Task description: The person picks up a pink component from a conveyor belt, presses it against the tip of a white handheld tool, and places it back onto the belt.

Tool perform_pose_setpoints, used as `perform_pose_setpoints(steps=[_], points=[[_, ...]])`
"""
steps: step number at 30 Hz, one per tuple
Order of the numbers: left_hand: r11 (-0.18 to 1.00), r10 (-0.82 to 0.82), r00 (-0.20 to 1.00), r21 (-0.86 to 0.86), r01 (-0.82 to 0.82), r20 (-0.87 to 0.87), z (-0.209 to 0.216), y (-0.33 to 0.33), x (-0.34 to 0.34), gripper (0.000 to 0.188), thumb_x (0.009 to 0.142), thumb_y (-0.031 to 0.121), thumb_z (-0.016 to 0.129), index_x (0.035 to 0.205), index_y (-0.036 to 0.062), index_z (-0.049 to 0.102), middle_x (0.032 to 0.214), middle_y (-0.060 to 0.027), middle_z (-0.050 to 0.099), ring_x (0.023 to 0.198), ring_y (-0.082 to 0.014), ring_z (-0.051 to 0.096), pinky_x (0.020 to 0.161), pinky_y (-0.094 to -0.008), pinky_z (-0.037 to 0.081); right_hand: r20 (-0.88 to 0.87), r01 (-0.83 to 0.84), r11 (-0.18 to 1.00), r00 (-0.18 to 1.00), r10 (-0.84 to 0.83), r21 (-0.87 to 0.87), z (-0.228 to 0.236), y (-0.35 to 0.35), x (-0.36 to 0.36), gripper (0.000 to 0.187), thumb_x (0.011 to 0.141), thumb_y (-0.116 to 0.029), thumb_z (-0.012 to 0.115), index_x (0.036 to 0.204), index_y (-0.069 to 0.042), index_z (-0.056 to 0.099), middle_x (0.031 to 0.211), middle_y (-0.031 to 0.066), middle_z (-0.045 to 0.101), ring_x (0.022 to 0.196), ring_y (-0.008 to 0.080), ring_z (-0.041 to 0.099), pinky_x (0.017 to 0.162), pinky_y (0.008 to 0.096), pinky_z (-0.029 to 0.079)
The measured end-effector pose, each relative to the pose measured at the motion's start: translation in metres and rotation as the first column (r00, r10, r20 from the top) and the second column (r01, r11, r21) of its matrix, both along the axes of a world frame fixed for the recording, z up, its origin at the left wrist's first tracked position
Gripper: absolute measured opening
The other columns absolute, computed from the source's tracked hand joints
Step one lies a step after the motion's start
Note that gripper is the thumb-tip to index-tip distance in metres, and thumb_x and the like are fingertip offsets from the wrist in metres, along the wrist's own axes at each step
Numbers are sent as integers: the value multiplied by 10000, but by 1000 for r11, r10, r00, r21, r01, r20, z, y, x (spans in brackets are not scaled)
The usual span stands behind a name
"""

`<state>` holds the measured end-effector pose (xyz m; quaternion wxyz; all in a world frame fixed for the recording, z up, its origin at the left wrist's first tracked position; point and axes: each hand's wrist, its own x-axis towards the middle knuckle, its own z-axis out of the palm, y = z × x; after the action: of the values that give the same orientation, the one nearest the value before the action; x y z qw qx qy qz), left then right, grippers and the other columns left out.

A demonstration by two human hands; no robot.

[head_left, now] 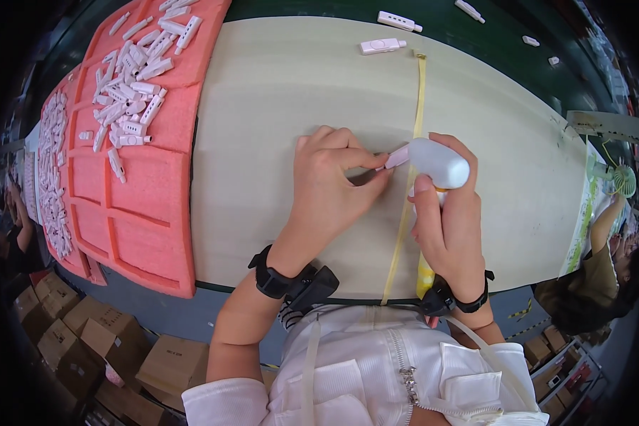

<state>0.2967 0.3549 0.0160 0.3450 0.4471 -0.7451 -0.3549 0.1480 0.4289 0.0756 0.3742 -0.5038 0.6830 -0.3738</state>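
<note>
Over the pale work mat [263, 85], my left hand [341, 167] pinches the near-left end of a small pale pink stick-shaped plastic piece [397, 157] between thumb and forefinger. Its other end meets or passes behind a white rounded hand tool [440, 163]; I cannot tell whether they touch. My right hand [451, 227] is wrapped round this tool, forefinger over its top and thumb against its near side. A bit of yellow shows under its white head, and the lower part is hidden by my fingers. A yellow object [424, 275] shows below my right hand, near the table edge.
Pink foam trays [145, 213] at the left bear a heap of pale pink pieces [131, 92]. More pieces [383, 46] lie along the green far strip [319, 8]. A yellow tape line [403, 241] crosses the mat. Cardboard boxes [174, 366] stand below left; a co-worker [589, 277] sits at right.
</note>
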Motion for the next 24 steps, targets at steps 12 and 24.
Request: perform_pose_setpoints(steps=[12, 24], points=[[999, -48, 989, 0, 48, -141, 1, 4, 4, 239, 739, 39, 832, 965, 104, 790, 937, -19, 714, 900, -214, 668, 834, -367, 494, 91, 255, 967, 963, -255, 18, -7, -9, -10, 416, 1030, -151, 579, 1399, -17, 440, 982, 76, 695, 524, 80, 548, 464, 227, 426], [851, 36, 752, 415, 323, -658, 18, 12, -1, 144, 934, -61, 692, 1076, -47, 695, 1155, -147, 728, 1040, -179, 723, 909, -290, 603, 500, 156, 981, 845, -191, 111, -10, -8, -21, 529, 988, -154, 679, 1433, -33, 421, 1033, 74, 678, 524, 56, 535, 428, 204, 422]])
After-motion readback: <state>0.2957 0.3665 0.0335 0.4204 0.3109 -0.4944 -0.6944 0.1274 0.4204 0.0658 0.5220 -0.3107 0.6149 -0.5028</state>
